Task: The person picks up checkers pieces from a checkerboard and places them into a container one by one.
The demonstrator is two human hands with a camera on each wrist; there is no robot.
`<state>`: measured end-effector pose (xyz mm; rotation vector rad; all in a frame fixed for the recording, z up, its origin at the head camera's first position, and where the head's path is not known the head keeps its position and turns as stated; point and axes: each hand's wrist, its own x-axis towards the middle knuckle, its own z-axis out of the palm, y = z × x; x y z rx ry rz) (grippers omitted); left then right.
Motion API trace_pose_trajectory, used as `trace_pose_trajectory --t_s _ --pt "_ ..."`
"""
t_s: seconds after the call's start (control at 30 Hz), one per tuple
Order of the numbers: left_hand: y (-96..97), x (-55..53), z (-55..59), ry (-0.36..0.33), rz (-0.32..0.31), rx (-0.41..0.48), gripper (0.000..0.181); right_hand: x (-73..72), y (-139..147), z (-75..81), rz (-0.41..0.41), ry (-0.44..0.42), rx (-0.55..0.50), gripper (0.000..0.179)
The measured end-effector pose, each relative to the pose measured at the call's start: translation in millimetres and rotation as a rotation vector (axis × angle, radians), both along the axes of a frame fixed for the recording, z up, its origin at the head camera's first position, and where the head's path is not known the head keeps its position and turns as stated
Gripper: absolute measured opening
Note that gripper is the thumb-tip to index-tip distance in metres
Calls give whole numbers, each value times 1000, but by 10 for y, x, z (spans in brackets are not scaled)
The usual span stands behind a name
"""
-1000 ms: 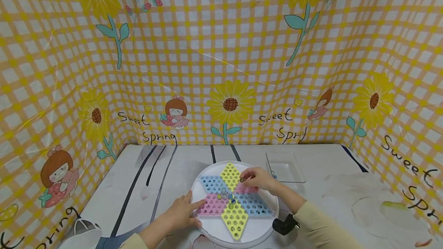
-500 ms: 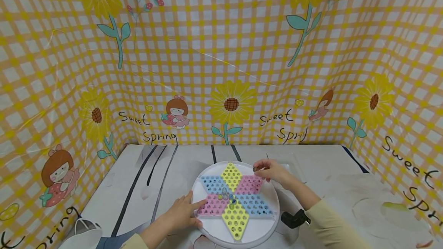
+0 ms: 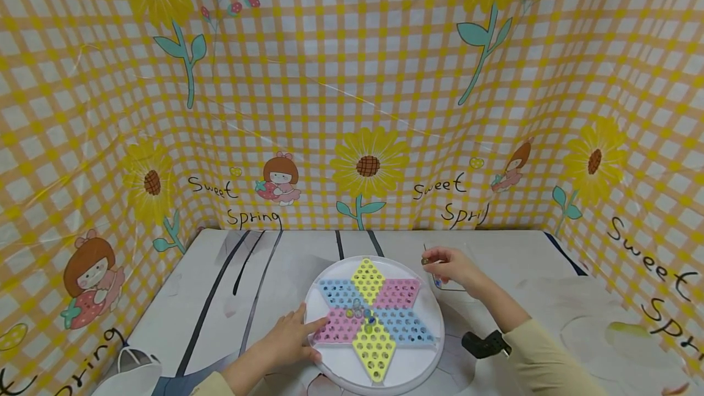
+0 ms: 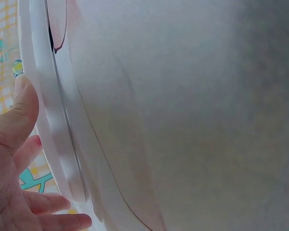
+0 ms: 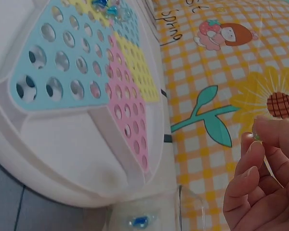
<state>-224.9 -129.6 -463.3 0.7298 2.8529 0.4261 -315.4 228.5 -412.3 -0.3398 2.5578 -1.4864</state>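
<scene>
A round white Chinese checkers board (image 3: 409, 374) with a pink, blue and yellow star lies on the table. Several glass marbles (image 3: 359, 313) are gathered about its centre. My left hand (image 3: 288, 338) rests at the board's left rim, its fingers spread; the left wrist view has the thumb (image 4: 20, 108) at the rim. Beyond the right rim my right hand (image 3: 453, 266) pinches a small greenish glass marble (image 5: 256, 136) between thumb and forefinger. It is held above a clear glass dish (image 3: 456, 289), partly hidden by the hand, in which a blue marble (image 5: 138, 221) lies.
A black device (image 3: 485, 344) sits beside the right forearm. At the lower left there is a white object (image 3: 132, 374) with a loop. Checked cloth with sunflowers (image 3: 367, 165) walls the table at the back and both sides.
My right hand has moved right, from over the board's pink upper-right point to above the glass dish, with the marble still pinched. The left hand has stayed in place.
</scene>
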Motion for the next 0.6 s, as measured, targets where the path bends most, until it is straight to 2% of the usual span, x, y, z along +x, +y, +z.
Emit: trace_pose_trajectory --t_s 0.33,0.6 --pt "0 -3 -2 15 -8 -5 70 -18 279 -70 -46 -1 33 38" --pt "2 5 19 -2 -8 -4 71 1 440 -117 -92 -16 50 41"
